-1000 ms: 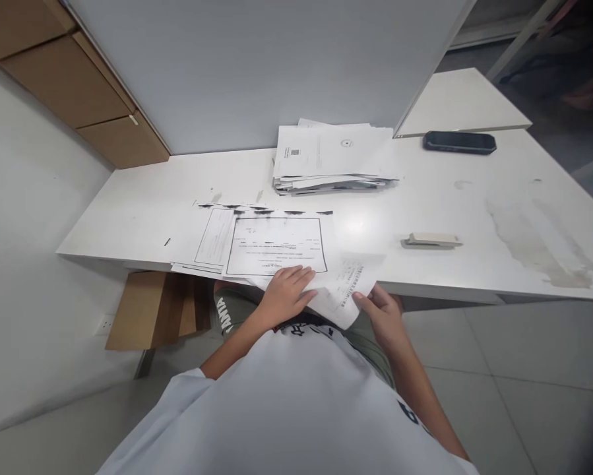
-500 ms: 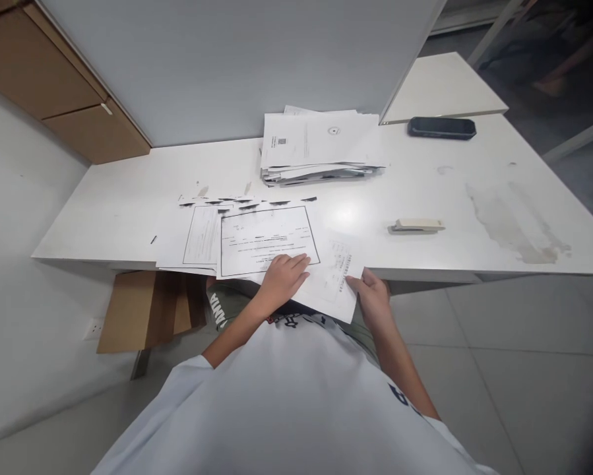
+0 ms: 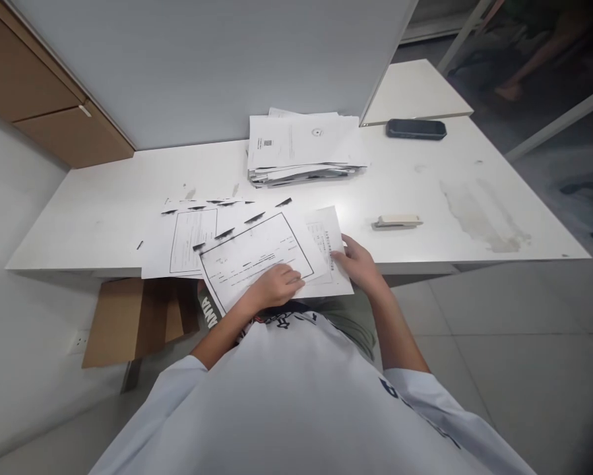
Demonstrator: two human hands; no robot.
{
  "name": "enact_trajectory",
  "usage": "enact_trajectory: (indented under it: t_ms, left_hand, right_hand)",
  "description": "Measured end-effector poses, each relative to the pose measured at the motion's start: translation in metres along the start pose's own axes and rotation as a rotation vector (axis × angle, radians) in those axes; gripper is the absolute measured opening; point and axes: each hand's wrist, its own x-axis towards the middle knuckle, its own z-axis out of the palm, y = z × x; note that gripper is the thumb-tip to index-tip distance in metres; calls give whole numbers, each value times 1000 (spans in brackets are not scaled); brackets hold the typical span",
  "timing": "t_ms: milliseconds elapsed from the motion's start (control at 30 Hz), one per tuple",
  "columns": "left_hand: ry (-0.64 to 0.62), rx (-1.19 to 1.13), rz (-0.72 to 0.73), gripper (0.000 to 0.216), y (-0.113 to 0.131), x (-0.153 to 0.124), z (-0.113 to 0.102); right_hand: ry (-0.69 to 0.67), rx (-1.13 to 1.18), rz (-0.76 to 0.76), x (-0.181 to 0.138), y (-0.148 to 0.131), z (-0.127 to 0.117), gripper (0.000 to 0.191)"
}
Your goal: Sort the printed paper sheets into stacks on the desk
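Note:
At the front edge of the desk, my left hand [image 3: 278, 285] has its fingers curled on a paper sheet with a black border [image 3: 261, 254], which lies tilted. My right hand [image 3: 361, 265] pinches the right edge of another printed sheet [image 3: 336, 231], its thumb on top. That sheet is partly covered by the bordered one. To the left rests another bordered sheet [image 3: 193, 241] on some papers with black marks along their far edge. Both held sheets reach over the desk's front edge.
A thick stack of papers [image 3: 301, 142] stands against the grey partition [image 3: 217, 66]. On the right are a white stapler [image 3: 398, 221] and a dark oblong device [image 3: 415, 129]. A cardboard box [image 3: 113, 323] sits below the white desk [image 3: 98, 211]. Someone's bare leg shows at upper right.
The bordered sheet under my left hand has turned and slid toward me. My right hand's sheet has swung round, its far corner now higher. My left fingers went from flat to curled.

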Motion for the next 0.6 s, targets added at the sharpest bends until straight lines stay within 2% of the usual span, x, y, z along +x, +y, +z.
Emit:
enact_trajectory:
  t_ms: [33, 100, 167, 267, 400, 500, 600]
  left_hand:
    - [22, 16, -99, 34, -3, 0, -1]
    - [27, 50, -321, 54, -11, 0, -3]
    - [-66, 44, -386, 71, -19, 2, -7]
    - [-232, -9, -208, 76, -30, 9, -13]
    - [-306, -79, -17, 75, -36, 25, -14]
    - [-327, -101, 6, 75, -29, 46, -7]
    - [-328, -111, -35, 76, -9, 65, -2]
  right_hand:
    - [-3, -2, -7, 3, 0, -1, 58]
    - [-12, 22, -10, 8, 2, -1, 56]
    - [-31, 77, -3, 13, 4, -1, 55]
    - [-77, 182, 18, 18, 5, -1, 53]
    - [-91, 269, 24, 21, 1, -3, 43]
    - [-78, 288, -16, 21, 1, -4, 43]
    - [-114, 334, -39, 21, 7, -3, 53]
